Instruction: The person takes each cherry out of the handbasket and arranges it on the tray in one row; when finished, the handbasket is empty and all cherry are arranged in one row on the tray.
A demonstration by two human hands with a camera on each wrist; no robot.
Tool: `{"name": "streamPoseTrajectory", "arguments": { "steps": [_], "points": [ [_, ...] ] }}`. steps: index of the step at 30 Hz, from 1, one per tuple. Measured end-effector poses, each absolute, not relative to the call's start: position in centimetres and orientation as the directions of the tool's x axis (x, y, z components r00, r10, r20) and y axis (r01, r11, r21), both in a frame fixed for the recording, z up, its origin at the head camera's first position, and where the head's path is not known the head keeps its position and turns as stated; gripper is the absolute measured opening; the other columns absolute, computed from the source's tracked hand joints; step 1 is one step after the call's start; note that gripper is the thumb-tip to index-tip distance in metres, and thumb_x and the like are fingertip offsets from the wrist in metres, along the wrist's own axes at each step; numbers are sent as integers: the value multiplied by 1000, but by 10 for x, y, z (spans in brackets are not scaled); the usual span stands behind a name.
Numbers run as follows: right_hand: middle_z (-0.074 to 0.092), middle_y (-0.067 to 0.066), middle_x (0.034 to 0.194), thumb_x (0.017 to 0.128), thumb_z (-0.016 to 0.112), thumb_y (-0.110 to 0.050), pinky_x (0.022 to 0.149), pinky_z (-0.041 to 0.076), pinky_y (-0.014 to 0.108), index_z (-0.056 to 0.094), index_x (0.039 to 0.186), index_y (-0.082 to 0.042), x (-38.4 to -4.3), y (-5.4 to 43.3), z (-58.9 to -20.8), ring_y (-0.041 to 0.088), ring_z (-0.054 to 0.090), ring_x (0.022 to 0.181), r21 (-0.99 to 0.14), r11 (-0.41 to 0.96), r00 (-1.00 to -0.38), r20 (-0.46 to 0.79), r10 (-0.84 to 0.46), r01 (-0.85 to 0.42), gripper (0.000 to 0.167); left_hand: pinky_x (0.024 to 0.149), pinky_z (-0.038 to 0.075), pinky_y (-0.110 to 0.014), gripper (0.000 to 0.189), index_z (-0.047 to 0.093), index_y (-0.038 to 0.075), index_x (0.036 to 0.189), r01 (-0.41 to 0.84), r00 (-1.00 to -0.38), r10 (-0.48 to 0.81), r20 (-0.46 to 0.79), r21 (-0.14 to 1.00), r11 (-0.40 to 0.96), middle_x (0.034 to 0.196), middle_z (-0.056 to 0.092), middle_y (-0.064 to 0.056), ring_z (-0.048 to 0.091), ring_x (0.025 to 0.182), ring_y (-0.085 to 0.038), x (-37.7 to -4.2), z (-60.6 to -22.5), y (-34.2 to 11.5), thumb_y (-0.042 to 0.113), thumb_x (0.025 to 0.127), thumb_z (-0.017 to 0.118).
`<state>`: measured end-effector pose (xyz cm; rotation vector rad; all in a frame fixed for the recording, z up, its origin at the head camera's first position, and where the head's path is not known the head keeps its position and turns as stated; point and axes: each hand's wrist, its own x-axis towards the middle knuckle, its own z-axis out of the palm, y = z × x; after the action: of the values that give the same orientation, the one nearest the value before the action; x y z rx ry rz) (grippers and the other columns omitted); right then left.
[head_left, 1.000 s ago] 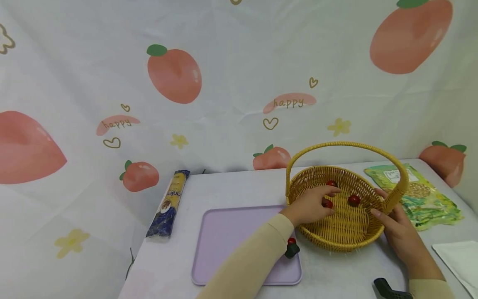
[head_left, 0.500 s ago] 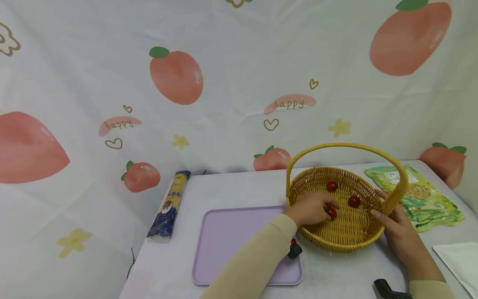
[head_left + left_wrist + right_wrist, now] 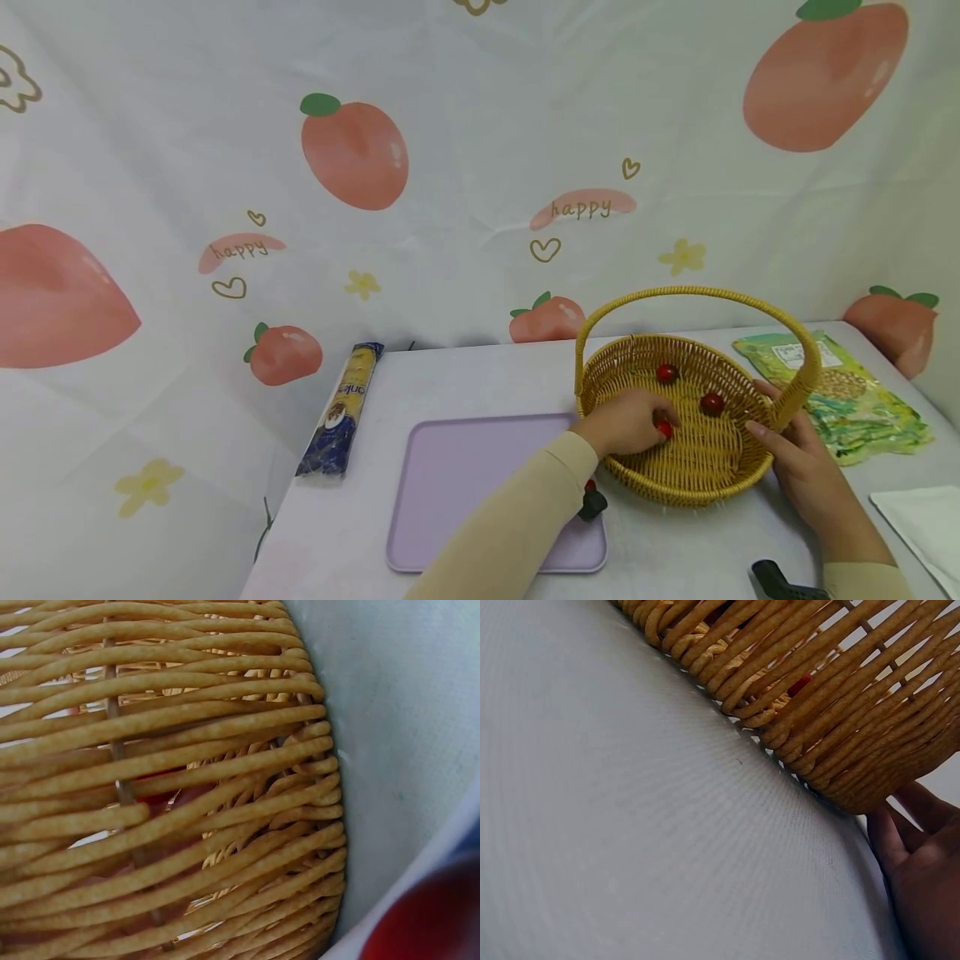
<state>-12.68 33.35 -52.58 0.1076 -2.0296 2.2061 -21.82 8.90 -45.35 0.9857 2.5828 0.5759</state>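
In the head view, a yellow woven basket (image 3: 693,487) with a tall arched handle stands on the table. My left hand (image 3: 626,419) reaches over its left side, thumb and fingers curled around a small round red fruit (image 3: 663,430) near the basket floor. Two similar red fruits, one at the back (image 3: 667,373) and one toward the right (image 3: 712,405), lie inside. My right hand (image 3: 798,467) grips the basket's right side below the handle, thumb over the rim. The left wrist view shows the basket's woven wall (image 3: 165,765); the hand is mostly hidden behind it.
A lavender tray (image 3: 457,492) lies left of the basket, partly under my left sleeve. A red round thing (image 3: 427,922) shows beside the basket. A blue and yellow packet (image 3: 341,408) lies far left, a green bag (image 3: 840,392) right, and a white sheet (image 3: 922,525) at the right edge.
My left hand has lowered slightly into the basket, and its fingers have closed around the near fruit, which has shifted slightly toward me. The right hand keeps its hold on the basket.
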Motion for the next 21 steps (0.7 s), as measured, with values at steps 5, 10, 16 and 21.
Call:
{"name": "streamPoseTrajectory", "arguments": {
  "steps": [5, 10, 16, 21],
  "points": [
    [12, -4, 174, 116, 48, -8, 116, 10, 17, 28, 175, -30, -126, 335, -527, 12, 12, 156, -982, -89, -986, 161, 48, -165, 65, 87, 40, -10, 28, 81, 27, 126, 586, -707, 701, -93, 478, 654, 115, 69, 20, 55, 107, 5, -218, -454, 88, 12, 104, 74],
    [12, -3, 174, 116, 48, -7, 116, 13, 16, 28, 175, -28, -126, 335, -527, 12, 14, 155, -981, -94, -985, 165, 42, -168, 65, 91, 40, -10, 30, 78, 26, 134, 625, -691, 723, -30, 477, 617, 119, 69, 20, 55, 109, 6, -215, -454, 88, 14, 108, 68],
    [11, -2, 174, 117, 48, -8, 117, 11, 19, 27, 175, -29, -127, 334, -525, 13, 12, 156, -984, -97, -988, 148, 38, -151, 65, 96, 39, -8, 30, 75, 22, 139, 715, -644, 764, 51, 396, 576, 125, 69, 17, 56, 109, 7, -211, -450, 88, 18, 113, 62],
    [10, -2, 174, 117, 48, -9, 118, 7, 20, 26, 175, -31, -127, 334, -524, 13, 10, 156, -986, -91, -990, 138, 37, -141, 66, 102, 37, -9, 29, 75, 22, 138, 749, -628, 772, 105, 352, 562, 128, 69, 15, 58, 117, 6, -206, -445, 86, 21, 114, 59]
  ]
}}
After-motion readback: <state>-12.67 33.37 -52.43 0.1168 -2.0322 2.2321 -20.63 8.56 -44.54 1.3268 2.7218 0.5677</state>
